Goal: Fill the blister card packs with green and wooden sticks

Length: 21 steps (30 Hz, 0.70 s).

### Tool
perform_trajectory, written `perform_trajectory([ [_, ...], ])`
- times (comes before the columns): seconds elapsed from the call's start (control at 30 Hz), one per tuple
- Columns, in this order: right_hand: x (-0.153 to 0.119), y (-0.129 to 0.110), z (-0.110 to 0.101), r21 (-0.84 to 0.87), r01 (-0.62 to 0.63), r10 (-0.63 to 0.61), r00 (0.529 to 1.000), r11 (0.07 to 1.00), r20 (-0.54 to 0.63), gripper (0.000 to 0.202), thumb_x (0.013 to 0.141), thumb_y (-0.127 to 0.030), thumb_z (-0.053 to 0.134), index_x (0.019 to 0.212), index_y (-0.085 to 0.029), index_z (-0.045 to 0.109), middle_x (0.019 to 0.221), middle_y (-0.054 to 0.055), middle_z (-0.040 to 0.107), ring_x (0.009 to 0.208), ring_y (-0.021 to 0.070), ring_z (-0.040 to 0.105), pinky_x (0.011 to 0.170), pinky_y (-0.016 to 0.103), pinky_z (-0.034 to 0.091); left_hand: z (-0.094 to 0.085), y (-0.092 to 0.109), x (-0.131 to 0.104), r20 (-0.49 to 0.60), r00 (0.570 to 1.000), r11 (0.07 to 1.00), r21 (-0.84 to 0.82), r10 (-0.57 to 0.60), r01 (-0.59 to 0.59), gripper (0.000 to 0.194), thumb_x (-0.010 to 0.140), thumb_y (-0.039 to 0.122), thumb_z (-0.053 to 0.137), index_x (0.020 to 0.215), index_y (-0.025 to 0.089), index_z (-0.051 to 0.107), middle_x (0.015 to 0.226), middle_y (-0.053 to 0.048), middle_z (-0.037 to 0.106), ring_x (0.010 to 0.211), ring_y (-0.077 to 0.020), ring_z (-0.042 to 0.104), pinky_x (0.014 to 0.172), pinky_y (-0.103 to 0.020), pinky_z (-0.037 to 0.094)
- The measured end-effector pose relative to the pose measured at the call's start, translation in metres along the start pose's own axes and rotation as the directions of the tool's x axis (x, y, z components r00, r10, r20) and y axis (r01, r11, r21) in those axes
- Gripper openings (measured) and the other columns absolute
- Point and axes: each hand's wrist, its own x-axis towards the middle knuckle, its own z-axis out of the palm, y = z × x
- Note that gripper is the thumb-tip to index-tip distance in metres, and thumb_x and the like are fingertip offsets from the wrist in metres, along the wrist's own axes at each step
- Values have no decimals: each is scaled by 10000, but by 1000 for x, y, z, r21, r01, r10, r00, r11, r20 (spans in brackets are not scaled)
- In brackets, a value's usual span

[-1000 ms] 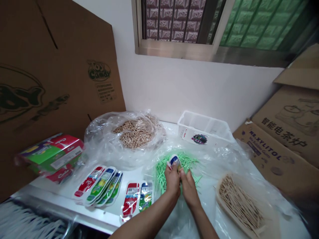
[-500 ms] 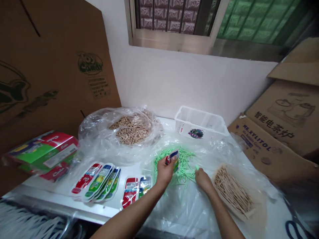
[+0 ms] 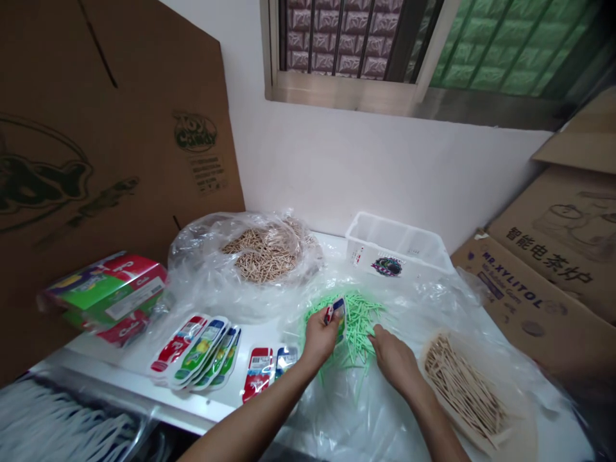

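My left hand (image 3: pixel 318 337) is closed on a small flat pack (image 3: pixel 341 316) with blue, green and red print, held upright over a pile of thin green sticks (image 3: pixel 362 316). At the pile's right edge, the fingers of my right hand (image 3: pixel 395 358) are pinched together on a light green stick tip, mostly hidden by the fingers. A red pack (image 3: pixel 258 372) and a blue one (image 3: pixel 287 359) lie left of my left forearm. Farther left, several similar packs (image 3: pixel 208 351) overlap in a fanned row.
A clear plastic bag (image 3: pixel 192 256) holds short brown sticks (image 3: pixel 264 256). Behind the green pile stands a white plastic basket (image 3: pixel 409 247). Longer brown sticks (image 3: pixel 464 385) fill a shallow container on the right. Red-green boxes (image 3: pixel 115 292) lie left, and cardboard boxes (image 3: pixel 514 282) flank the table.
My right hand has moved left, closer to the green pile and my left hand. The left hand still holds the pack. The whole view has shifted slightly.
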Motion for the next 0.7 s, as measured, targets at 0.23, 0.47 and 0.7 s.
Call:
perform_trajectory([
  [0.23,-22,-45,-36,-254,299,-320,947,920,-42,130,863,-127,441,870,-219,532,789,79,627,722,216,606,563,282,351,20,-1,-16,112,994,998,65,11,-18,282,745,356,535,538,164,523,522,33,399,531,-106,345,514,-219,260],
  [0.47,-33,-16,-72,14,297,-296,955,955,-26,180,959,-274,269,959,-218,440,847,38,587,759,187,613,609,272,368,-2,2,-20,291,956,996,82,-46,23,295,697,327,595,502,159,451,487,67,299,480,-70,256,474,-210,195],
  [0.7,-38,-23,-97,47,295,-298,953,954,58,193,962,-318,264,993,-236,436,827,21,616,744,209,629,571,272,314,-8,23,-33,316,946,945,283,72,-167,230,723,326,624,594,156,538,542,49,435,540,-92,385,517,-204,278],
])
